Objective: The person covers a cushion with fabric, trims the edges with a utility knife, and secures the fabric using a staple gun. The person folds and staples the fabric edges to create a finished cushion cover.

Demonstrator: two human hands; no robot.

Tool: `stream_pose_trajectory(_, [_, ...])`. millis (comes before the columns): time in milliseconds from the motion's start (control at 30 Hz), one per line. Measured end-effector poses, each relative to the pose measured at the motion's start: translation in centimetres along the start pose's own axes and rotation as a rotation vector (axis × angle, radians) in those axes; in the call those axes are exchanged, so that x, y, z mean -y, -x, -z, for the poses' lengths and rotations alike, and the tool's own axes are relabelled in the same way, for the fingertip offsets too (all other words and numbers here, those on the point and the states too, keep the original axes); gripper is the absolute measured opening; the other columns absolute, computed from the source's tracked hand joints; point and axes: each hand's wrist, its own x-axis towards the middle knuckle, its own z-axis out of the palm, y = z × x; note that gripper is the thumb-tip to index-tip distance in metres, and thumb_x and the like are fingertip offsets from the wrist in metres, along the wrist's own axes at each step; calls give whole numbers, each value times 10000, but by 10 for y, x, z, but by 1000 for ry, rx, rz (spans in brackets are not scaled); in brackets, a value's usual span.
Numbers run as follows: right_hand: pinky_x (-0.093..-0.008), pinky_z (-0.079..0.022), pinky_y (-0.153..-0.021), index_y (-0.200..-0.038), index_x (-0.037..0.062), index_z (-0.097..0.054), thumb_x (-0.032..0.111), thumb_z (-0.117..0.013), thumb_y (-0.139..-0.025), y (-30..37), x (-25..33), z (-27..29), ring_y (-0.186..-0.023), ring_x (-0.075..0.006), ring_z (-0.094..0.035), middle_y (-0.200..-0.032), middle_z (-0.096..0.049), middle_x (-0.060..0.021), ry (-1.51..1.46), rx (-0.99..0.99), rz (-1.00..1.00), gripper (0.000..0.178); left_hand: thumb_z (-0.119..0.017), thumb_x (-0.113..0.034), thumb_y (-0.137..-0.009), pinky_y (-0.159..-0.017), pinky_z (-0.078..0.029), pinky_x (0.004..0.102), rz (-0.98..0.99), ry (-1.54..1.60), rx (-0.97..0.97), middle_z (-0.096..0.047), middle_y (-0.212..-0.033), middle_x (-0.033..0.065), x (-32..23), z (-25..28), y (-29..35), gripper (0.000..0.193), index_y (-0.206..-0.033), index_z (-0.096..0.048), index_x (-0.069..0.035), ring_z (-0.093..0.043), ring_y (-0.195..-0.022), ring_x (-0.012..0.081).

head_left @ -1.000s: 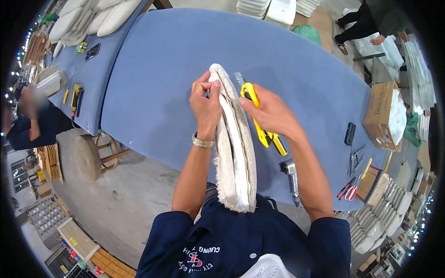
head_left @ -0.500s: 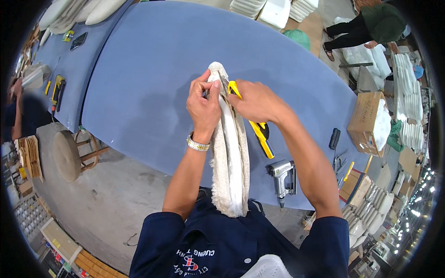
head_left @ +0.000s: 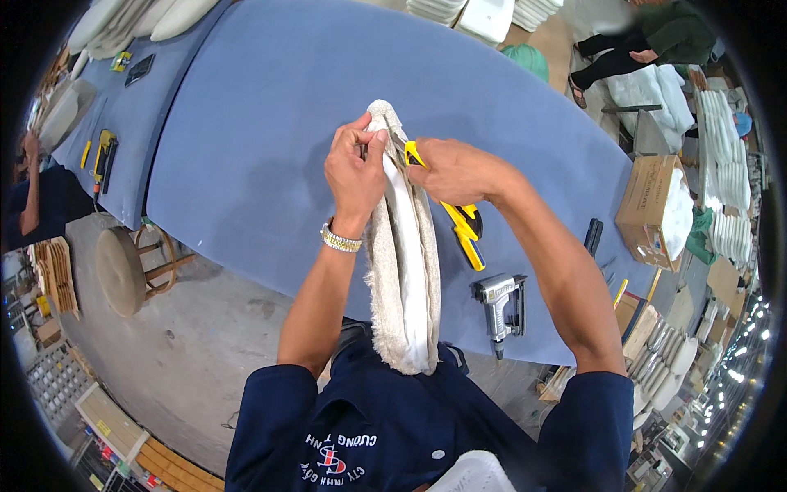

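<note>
A long, narrow cushion piece (head_left: 382, 287) in cream textured fabric stands on edge before me, its near end against my shirt. Its cover gapes lengthwise, baring a smooth white inner strip (head_left: 412, 271). My left hand (head_left: 357, 168) pinches the fabric near the rounded far end. Closed around yellow-handled scissors (head_left: 413, 154), my right hand (head_left: 455, 170) is at the right edge of the opening. Part of the grey blade shows against the fabric; the rest is hidden. A yellow-and-black hand tool (head_left: 467, 234) lies beneath my right wrist.
The blue worktable (head_left: 270, 98) carries a silver staple gun (head_left: 501, 307) near my right forearm and a black bar-shaped item (head_left: 593, 236). A cardboard box (head_left: 648, 209) stands at its right edge. A round-seated stool (head_left: 121, 271) is at left. People stand at far right and far left.
Both hands and the cushion's far end have shifted slightly away from me. The left hand keeps its pinch and the right its hold on the scissors. The person at far right has moved an arm.
</note>
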Motion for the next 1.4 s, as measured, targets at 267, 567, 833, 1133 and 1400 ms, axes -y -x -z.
stream_pose_trajectory(267, [-498,-502,-713,-1007,-100,-538,288,-523,-981,19,9,-10,-772,-428,-660,-818,-660,-281,-145,25,-163,389,-730,-125,-916,-608,-462,260,150,95,67,-677,-1268,144,-13,8,-4,226,-775,-634,24,-568,-691,83])
stream_pose_trajectory(567, [-501,-499,-726,-1043,-102,-527,266,-521,-992,44,6,-40,-779,-431,-659,-805,-655,-272,-242,10,-153,371,-701,-57,-916,-943,-538,376,453,586,183,-545,-1410,238,-18,24,-15,156,-798,-622,8,-616,-1162,254])
stream_pose_trajectory(833, [-518,-484,-694,-1048,-113,-487,248,-514,-988,88,19,-75,-730,-442,-645,-729,-628,-262,-328,3,-195,367,-608,-72,-983,-993,-523,476,483,699,350,-557,-1410,236,-28,33,-30,123,-973,-674,32,-600,-1178,278])
stream_pose_trajectory(1133, [-554,-466,-705,-1070,-103,-459,273,-497,-1000,145,43,-129,-738,-492,-616,-718,-609,-289,-437,-14,-249,385,-599,-62,-982,-982,-519,555,498,752,366,-555,-1400,258,-41,41,-41,108,-890,-619,-8,-564,-1205,337])
stream_pose_trajectory(1400, [-568,-457,-747,-1071,-104,-464,239,-501,-1006,186,61,-169,-788,-503,-606,-764,-612,-310,-499,-8,-276,351,-615,-127,-992,-953,-529,504,356,567,358,-614,-1346,187,-90,40,-46,173,-1014,-671,35,-586,-1183,288])
